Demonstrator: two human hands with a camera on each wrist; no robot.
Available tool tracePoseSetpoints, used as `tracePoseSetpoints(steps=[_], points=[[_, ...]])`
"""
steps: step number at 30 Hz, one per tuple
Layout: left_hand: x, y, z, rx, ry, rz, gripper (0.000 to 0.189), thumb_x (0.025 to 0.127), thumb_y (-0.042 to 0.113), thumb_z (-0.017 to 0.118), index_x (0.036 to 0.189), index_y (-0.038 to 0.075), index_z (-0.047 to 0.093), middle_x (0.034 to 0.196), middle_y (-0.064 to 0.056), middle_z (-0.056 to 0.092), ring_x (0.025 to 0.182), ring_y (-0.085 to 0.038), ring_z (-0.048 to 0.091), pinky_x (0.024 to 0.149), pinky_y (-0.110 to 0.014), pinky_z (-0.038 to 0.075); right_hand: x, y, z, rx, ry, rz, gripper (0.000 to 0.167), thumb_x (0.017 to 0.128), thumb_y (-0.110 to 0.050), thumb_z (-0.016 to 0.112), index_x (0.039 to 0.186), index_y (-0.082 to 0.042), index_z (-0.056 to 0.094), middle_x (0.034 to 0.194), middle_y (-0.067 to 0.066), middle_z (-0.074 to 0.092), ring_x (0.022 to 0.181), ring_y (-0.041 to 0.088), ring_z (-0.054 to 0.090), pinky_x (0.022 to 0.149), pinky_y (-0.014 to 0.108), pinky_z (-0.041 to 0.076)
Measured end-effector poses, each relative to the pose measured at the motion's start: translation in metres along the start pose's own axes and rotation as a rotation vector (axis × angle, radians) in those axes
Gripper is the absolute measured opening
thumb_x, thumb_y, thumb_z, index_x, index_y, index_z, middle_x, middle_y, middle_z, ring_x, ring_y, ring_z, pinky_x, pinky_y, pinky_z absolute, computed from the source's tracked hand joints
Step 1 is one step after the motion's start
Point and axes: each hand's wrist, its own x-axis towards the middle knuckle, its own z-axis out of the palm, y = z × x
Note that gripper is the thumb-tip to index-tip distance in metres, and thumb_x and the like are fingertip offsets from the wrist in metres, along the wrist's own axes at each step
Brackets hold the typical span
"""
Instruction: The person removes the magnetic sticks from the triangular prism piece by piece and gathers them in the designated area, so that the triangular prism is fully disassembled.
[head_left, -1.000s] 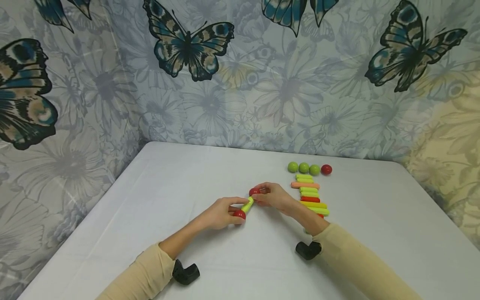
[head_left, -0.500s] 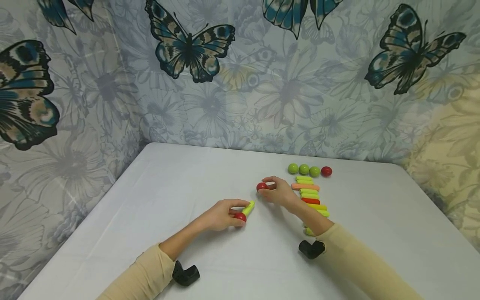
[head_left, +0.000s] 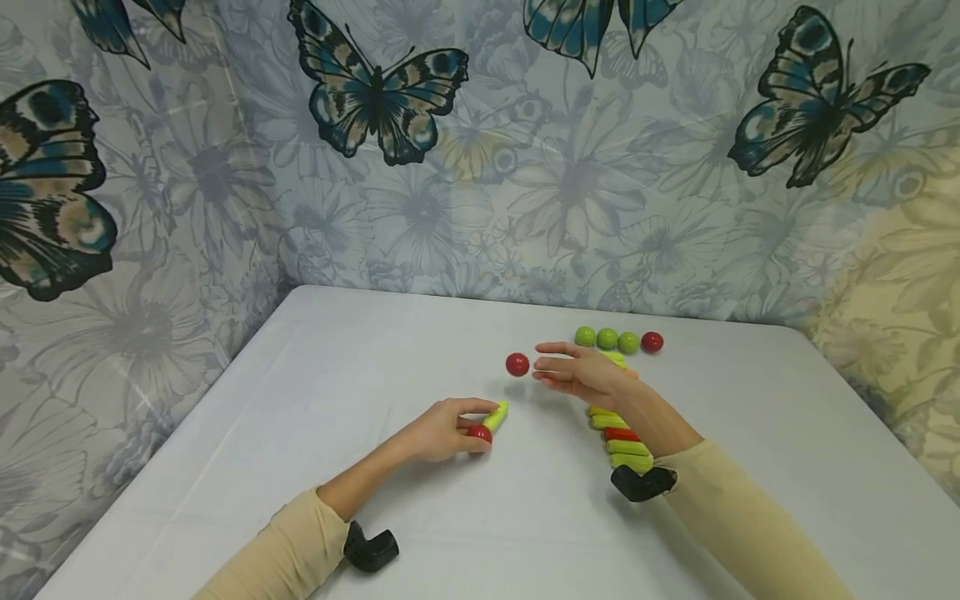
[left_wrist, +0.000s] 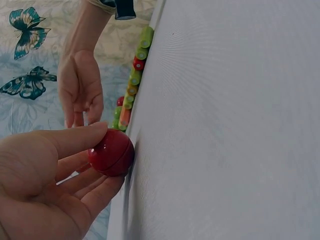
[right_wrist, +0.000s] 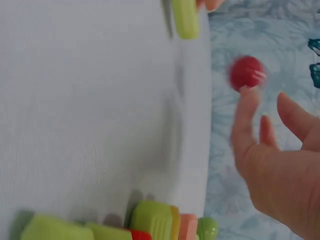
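Observation:
My left hand (head_left: 446, 429) grips a red ball (left_wrist: 112, 152) between thumb and fingers. A yellow-green stick (head_left: 495, 415) sticks out beyond that ball, its far end bare; whether the two are joined is hidden. A second red ball (head_left: 517, 364) is just off the fingertips of my right hand (head_left: 585, 375), blurred in the right wrist view. Its shadow falls on the table apart from it, so it looks to be in the air. My right fingers are spread and hold nothing, though one fingertip overlaps the ball in the right wrist view.
A column of coloured sticks (head_left: 628, 447) lies on the right of the white table (head_left: 360, 350), partly behind my right forearm. Beyond it stand several green balls (head_left: 607, 337) and one red ball (head_left: 652, 342) in a row. A butterfly-patterned cloth (head_left: 480, 208) hangs behind the table.
My right hand drew the second red ball off the stick's end, then let it go and moved right with its fingers opened. My left hand has barely moved.

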Motion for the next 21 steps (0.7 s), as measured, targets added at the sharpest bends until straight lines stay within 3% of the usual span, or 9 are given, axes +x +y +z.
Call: tracePoseSetpoints(steps=[5, 9, 12, 14, 17, 19, 21], points=[[0.000, -0.002, -0.001, -0.001, 0.006, -0.002, 0.053, 0.085, 0.009, 0.073, 0.135, 0.010, 0.054, 0.135, -0.011, 0.051, 0.116, -0.030, 0.056, 0.089, -0.034, 0.051, 0.010, 0.002, 0.001, -0.263, -0.001, 0.034, 0.051, 0.099, -0.021, 0.053, 0.143, -0.001, 0.037, 0.135, 0.022, 0.045, 0.117, 0.033, 0.051, 0.093, 0.034, 0.048], [0.002, -0.005, -0.002, -0.005, 0.019, -0.019, 0.053, 0.084, 0.011, 0.075, 0.133, 0.010, 0.055, 0.133, -0.010, 0.054, 0.114, -0.029, 0.057, 0.088, -0.035, 0.051, 0.020, 0.000, 0.005, -0.264, 0.009, 0.049, 0.054, 0.100, -0.028, 0.051, 0.144, -0.001, 0.034, 0.136, 0.023, 0.044, 0.121, 0.035, 0.048, 0.098, 0.039, 0.044], [0.003, -0.004, -0.005, -0.030, 0.069, -0.063, 0.051, 0.084, 0.021, 0.076, 0.130, 0.010, 0.057, 0.126, -0.008, 0.058, 0.109, -0.025, 0.060, 0.086, -0.035, 0.052, 0.024, 0.002, 0.009, -0.241, 0.037, 0.071, 0.057, 0.099, -0.031, 0.053, 0.143, -0.001, 0.034, 0.135, 0.022, 0.046, 0.118, 0.032, 0.050, 0.095, 0.037, 0.046], [0.005, -0.004, -0.010, -0.056, 0.169, -0.087, 0.047, 0.085, 0.025, 0.075, 0.126, 0.009, 0.060, 0.118, -0.006, 0.062, 0.103, -0.022, 0.063, 0.080, -0.034, 0.053, 0.026, 0.004, 0.011, -0.230, 0.052, 0.083, 0.057, 0.098, -0.032, 0.054, 0.143, -0.002, 0.034, 0.134, 0.021, 0.047, 0.115, 0.030, 0.052, 0.093, 0.036, 0.047], [0.008, -0.009, -0.023, -0.102, 0.407, -0.107, 0.043, 0.088, 0.027, 0.070, 0.126, 0.007, 0.060, 0.113, -0.007, 0.062, 0.100, -0.022, 0.060, 0.077, -0.035, 0.053, 0.027, 0.006, 0.011, -0.221, 0.063, 0.089, 0.058, 0.098, -0.032, 0.055, 0.143, -0.002, 0.034, 0.133, 0.020, 0.048, 0.112, 0.029, 0.054, 0.092, 0.035, 0.048], [0.009, -0.018, -0.035, -0.142, 0.541, -0.110, 0.044, 0.092, 0.026, 0.065, 0.131, 0.007, 0.056, 0.124, -0.011, 0.055, 0.110, -0.025, 0.053, 0.087, -0.040, 0.049, 0.028, 0.008, 0.011, -0.215, 0.067, 0.087, 0.058, 0.098, -0.032, 0.055, 0.143, -0.002, 0.034, 0.133, 0.020, 0.048, 0.110, 0.028, 0.054, 0.092, 0.035, 0.048], [0.008, -0.028, -0.048, -0.190, 0.610, -0.137, 0.048, 0.097, 0.028, 0.057, 0.139, 0.009, 0.046, 0.138, -0.015, 0.042, 0.124, -0.030, 0.041, 0.099, -0.046, 0.039, 0.028, 0.009, 0.009, -0.216, 0.067, 0.087, 0.058, 0.098, -0.032, 0.055, 0.143, -0.002, 0.034, 0.133, 0.020, 0.049, 0.109, 0.027, 0.055, 0.092, 0.035, 0.048]])
